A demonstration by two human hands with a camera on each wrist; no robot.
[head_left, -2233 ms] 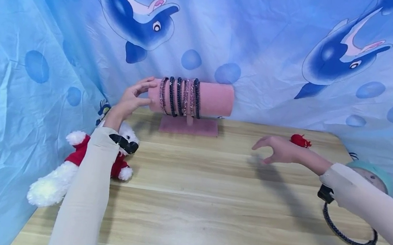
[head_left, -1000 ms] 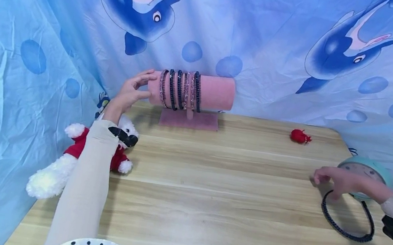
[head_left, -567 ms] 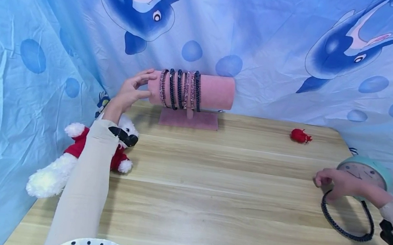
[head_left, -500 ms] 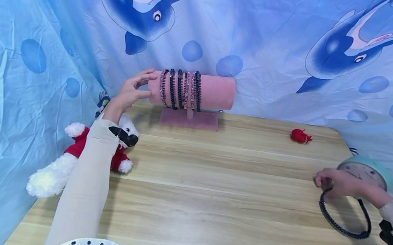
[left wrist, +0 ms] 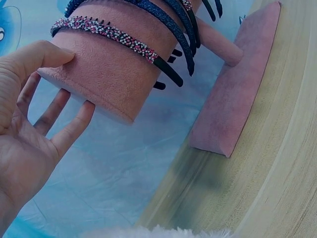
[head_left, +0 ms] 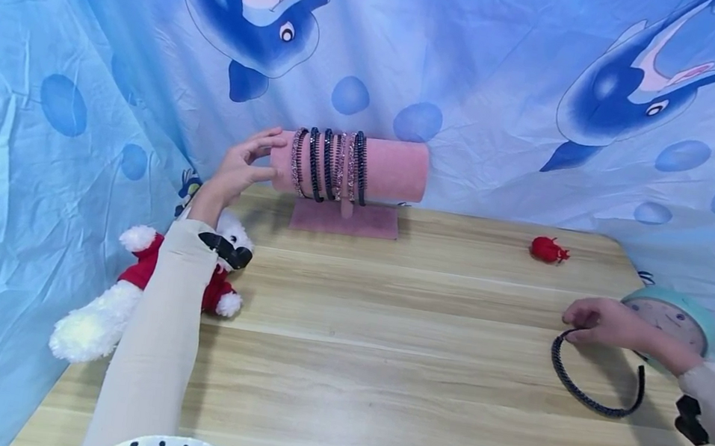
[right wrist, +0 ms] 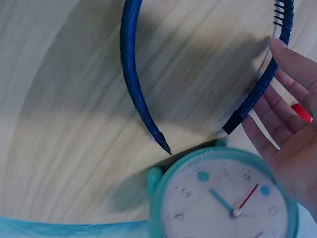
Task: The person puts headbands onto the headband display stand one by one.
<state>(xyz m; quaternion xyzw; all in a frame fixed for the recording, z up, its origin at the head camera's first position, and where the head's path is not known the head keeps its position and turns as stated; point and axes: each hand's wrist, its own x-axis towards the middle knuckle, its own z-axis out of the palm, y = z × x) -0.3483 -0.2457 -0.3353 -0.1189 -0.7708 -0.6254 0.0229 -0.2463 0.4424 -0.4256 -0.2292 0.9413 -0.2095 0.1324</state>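
My left hand (head_left: 237, 171) holds the left end of a pink padded headband stand (head_left: 398, 172). In the left wrist view, its thumb lies on the roll and its fingers reach around the end. Several headbands (head_left: 315, 165), some dark and some pink-glittered, sit around the roll's left and middle part. Over the table's right side, my right hand (head_left: 612, 323) pinches a dark blue toothed headband (head_left: 579, 392) near one tip. The right wrist view shows this headband (right wrist: 130, 64) between thumb and fingers, its other end free.
A mint-green alarm clock (head_left: 666, 297) stands close behind the right hand. A small red object (head_left: 548, 250) lies at the back right. A white plush toy in red (head_left: 139, 270) lies under the left forearm. Blue dolphin-print cloth (head_left: 486, 67) hangs behind the wooden table (head_left: 380, 362).
My right hand has moved from mid-table to the dark headband by the clock, taken hold of it, and shifted it left, away from the clock. The left hand stays on the stand.
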